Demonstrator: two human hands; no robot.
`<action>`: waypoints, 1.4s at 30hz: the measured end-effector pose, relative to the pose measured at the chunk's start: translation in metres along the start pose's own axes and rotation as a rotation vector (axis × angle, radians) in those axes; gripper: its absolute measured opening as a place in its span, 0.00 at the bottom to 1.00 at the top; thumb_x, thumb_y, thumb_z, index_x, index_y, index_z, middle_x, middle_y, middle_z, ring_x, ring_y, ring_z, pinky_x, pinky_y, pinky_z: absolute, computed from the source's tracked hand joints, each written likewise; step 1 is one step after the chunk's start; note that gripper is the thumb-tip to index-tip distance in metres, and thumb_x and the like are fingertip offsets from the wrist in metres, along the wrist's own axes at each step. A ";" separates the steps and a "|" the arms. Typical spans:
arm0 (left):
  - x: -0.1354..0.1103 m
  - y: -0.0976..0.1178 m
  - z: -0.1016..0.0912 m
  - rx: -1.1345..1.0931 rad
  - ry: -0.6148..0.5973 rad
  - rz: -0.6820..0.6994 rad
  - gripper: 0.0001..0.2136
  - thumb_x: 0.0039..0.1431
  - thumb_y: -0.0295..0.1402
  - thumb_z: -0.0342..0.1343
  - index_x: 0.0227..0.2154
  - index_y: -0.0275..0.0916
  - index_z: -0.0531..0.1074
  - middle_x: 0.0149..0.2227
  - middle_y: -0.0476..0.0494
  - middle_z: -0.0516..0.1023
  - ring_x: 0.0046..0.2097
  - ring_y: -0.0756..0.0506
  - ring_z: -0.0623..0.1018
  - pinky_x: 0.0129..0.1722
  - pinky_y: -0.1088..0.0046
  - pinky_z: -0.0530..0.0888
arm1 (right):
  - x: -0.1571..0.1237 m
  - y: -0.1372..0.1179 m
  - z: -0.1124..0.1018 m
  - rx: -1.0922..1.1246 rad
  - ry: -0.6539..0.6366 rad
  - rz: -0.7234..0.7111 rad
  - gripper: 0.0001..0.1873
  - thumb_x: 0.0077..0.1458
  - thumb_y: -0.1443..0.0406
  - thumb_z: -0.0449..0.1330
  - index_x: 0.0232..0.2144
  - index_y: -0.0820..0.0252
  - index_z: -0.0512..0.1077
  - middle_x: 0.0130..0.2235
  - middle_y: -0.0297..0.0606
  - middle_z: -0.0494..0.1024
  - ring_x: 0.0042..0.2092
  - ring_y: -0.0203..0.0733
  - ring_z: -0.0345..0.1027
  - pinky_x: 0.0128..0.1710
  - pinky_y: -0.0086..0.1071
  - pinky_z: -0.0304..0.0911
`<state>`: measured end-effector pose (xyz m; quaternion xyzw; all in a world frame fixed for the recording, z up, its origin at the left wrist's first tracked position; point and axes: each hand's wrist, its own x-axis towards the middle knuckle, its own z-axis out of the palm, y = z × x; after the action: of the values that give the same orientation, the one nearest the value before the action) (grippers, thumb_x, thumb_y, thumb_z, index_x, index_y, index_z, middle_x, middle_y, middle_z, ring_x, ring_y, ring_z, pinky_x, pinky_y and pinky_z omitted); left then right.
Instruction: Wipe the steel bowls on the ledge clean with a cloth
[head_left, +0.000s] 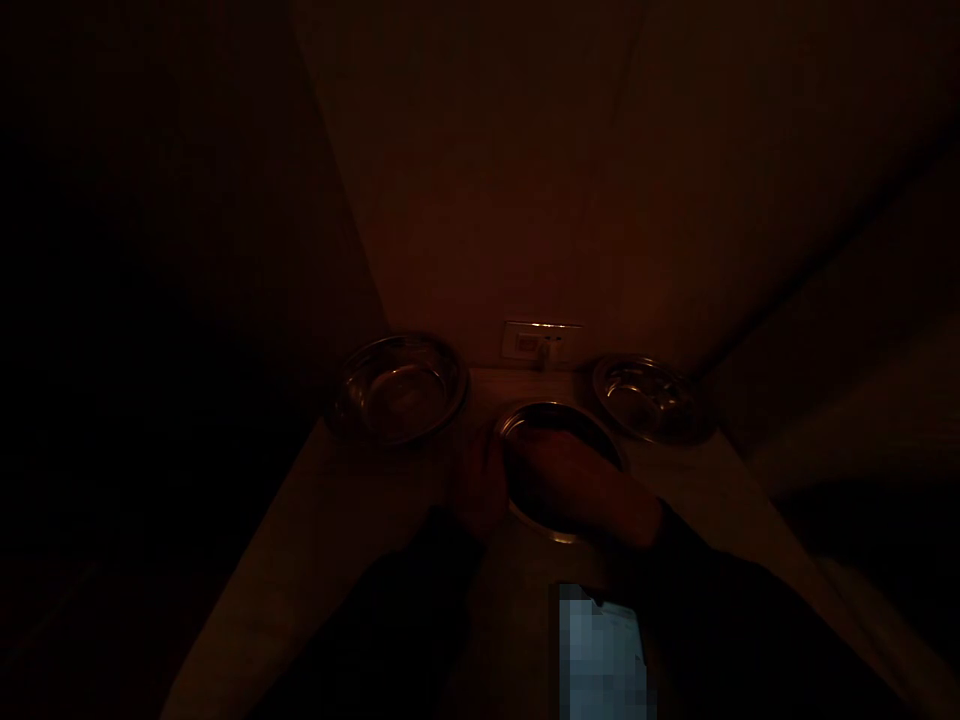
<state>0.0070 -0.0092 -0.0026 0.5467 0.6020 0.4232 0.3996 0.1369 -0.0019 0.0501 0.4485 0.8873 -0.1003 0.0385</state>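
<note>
A round metal bowl (562,538) with a shiny rim stands at the middle of the table, its inside dark. My left hand (480,482) is at the bowl's left rim and seems closed on it, though its fingers are dim. Over the rim from the right, my right hand (581,485) reaches into the bowl. Its fingertips are lost in the dark near the left inner wall, and whatever they touch or hold is hidden.
A wider metal bowl (405,440) stands at the back left of the wooden table (262,590). A shallower metal dish (637,400) is at the back right. Behind is a wall socket (541,342). A lit phone (604,655) lies near the front, by my right forearm.
</note>
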 end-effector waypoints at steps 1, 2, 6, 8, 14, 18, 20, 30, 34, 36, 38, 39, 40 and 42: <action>0.000 -0.001 0.001 -0.002 0.006 -0.004 0.18 0.63 0.35 0.42 0.48 0.35 0.72 0.49 0.36 0.77 0.50 0.40 0.76 0.52 0.62 0.69 | -0.003 -0.001 -0.003 0.010 -0.027 -0.026 0.13 0.59 0.70 0.52 0.45 0.62 0.71 0.45 0.43 0.77 0.45 0.40 0.72 0.43 0.29 0.62; 0.000 -0.002 0.001 -0.004 0.019 -0.014 0.19 0.63 0.35 0.42 0.49 0.34 0.72 0.50 0.36 0.77 0.51 0.41 0.76 0.52 0.62 0.69 | -0.006 -0.001 -0.006 0.014 -0.054 -0.044 0.12 0.58 0.70 0.53 0.43 0.61 0.72 0.44 0.42 0.77 0.44 0.40 0.72 0.42 0.28 0.63; -0.001 -0.002 0.002 -0.013 0.038 -0.061 0.19 0.63 0.36 0.43 0.50 0.35 0.71 0.51 0.36 0.76 0.52 0.41 0.75 0.53 0.63 0.68 | -0.021 -0.001 -0.015 -0.038 -0.138 0.009 0.11 0.56 0.70 0.54 0.37 0.59 0.76 0.40 0.42 0.80 0.39 0.44 0.75 0.35 0.31 0.64; -0.001 -0.001 0.001 -0.008 0.026 -0.053 0.18 0.63 0.36 0.43 0.49 0.36 0.72 0.51 0.37 0.77 0.52 0.41 0.75 0.54 0.63 0.67 | -0.024 0.002 -0.015 -0.092 -0.142 0.099 0.11 0.56 0.71 0.54 0.36 0.62 0.77 0.37 0.46 0.80 0.37 0.47 0.75 0.33 0.34 0.65; -0.001 0.003 -0.001 -0.044 -0.021 -0.018 0.18 0.63 0.33 0.42 0.48 0.35 0.72 0.49 0.37 0.77 0.50 0.42 0.76 0.52 0.64 0.69 | -0.009 0.013 -0.006 -0.200 -0.005 0.258 0.14 0.60 0.72 0.49 0.43 0.67 0.72 0.46 0.55 0.75 0.46 0.50 0.71 0.40 0.36 0.65; -0.002 0.004 0.001 0.012 0.004 -0.066 0.19 0.63 0.34 0.42 0.50 0.35 0.71 0.52 0.35 0.76 0.53 0.40 0.74 0.54 0.61 0.67 | 0.001 0.005 0.001 -0.166 0.035 0.186 0.15 0.59 0.72 0.49 0.47 0.67 0.69 0.47 0.52 0.73 0.47 0.47 0.71 0.42 0.33 0.65; -0.001 0.005 0.001 0.009 0.019 -0.074 0.18 0.63 0.34 0.42 0.50 0.35 0.71 0.51 0.36 0.76 0.53 0.41 0.74 0.54 0.62 0.67 | 0.002 -0.003 0.002 -0.136 0.030 0.123 0.17 0.59 0.73 0.49 0.49 0.66 0.68 0.49 0.51 0.73 0.47 0.46 0.71 0.41 0.32 0.65; -0.001 0.002 -0.001 -0.018 0.020 -0.048 0.18 0.63 0.34 0.43 0.49 0.34 0.72 0.50 0.37 0.77 0.51 0.41 0.75 0.53 0.64 0.69 | -0.019 0.016 -0.005 -0.084 -0.110 0.057 0.11 0.57 0.67 0.53 0.36 0.60 0.76 0.37 0.43 0.80 0.35 0.43 0.75 0.31 0.30 0.64; -0.001 0.001 0.001 -0.046 -0.004 -0.009 0.17 0.63 0.34 0.43 0.48 0.36 0.73 0.49 0.39 0.78 0.50 0.42 0.76 0.51 0.65 0.69 | -0.014 0.024 0.002 -0.152 -0.014 0.204 0.14 0.59 0.70 0.50 0.41 0.67 0.74 0.44 0.55 0.76 0.42 0.51 0.73 0.37 0.37 0.65; -0.001 0.002 0.001 -0.039 -0.007 -0.004 0.17 0.62 0.33 0.43 0.47 0.37 0.73 0.49 0.39 0.78 0.49 0.42 0.77 0.51 0.65 0.70 | -0.008 0.019 0.004 -0.156 0.024 0.216 0.15 0.59 0.72 0.49 0.44 0.68 0.71 0.47 0.57 0.73 0.46 0.52 0.71 0.40 0.39 0.65; -0.001 0.002 0.002 -0.026 0.000 -0.014 0.17 0.62 0.33 0.43 0.47 0.37 0.73 0.48 0.39 0.78 0.49 0.42 0.77 0.51 0.64 0.70 | -0.003 0.011 0.005 -0.139 0.036 0.184 0.16 0.59 0.73 0.48 0.46 0.69 0.70 0.49 0.56 0.72 0.47 0.51 0.70 0.42 0.38 0.65; -0.001 0.002 0.002 -0.018 0.007 -0.015 0.17 0.62 0.33 0.42 0.47 0.36 0.73 0.49 0.38 0.78 0.49 0.41 0.77 0.51 0.64 0.70 | -0.001 0.006 0.005 -0.124 0.031 0.152 0.16 0.59 0.73 0.48 0.47 0.68 0.69 0.49 0.55 0.72 0.47 0.49 0.70 0.43 0.36 0.65; -0.001 0.001 0.002 -0.013 0.015 -0.016 0.17 0.62 0.33 0.42 0.47 0.35 0.73 0.49 0.37 0.78 0.50 0.41 0.76 0.51 0.64 0.69 | 0.000 0.002 0.004 -0.105 0.021 0.115 0.16 0.59 0.73 0.49 0.47 0.67 0.69 0.49 0.53 0.72 0.47 0.47 0.70 0.44 0.35 0.64; -0.001 0.001 0.002 -0.013 0.036 -0.018 0.18 0.62 0.34 0.43 0.48 0.35 0.73 0.49 0.37 0.77 0.50 0.41 0.76 0.52 0.64 0.69 | -0.002 -0.004 0.001 -0.063 -0.011 0.033 0.16 0.58 0.72 0.50 0.48 0.65 0.69 0.49 0.49 0.74 0.47 0.43 0.71 0.45 0.31 0.63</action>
<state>0.0088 -0.0099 -0.0023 0.5310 0.6110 0.4332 0.3961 0.1351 -0.0061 0.0503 0.4612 0.8822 -0.0739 0.0593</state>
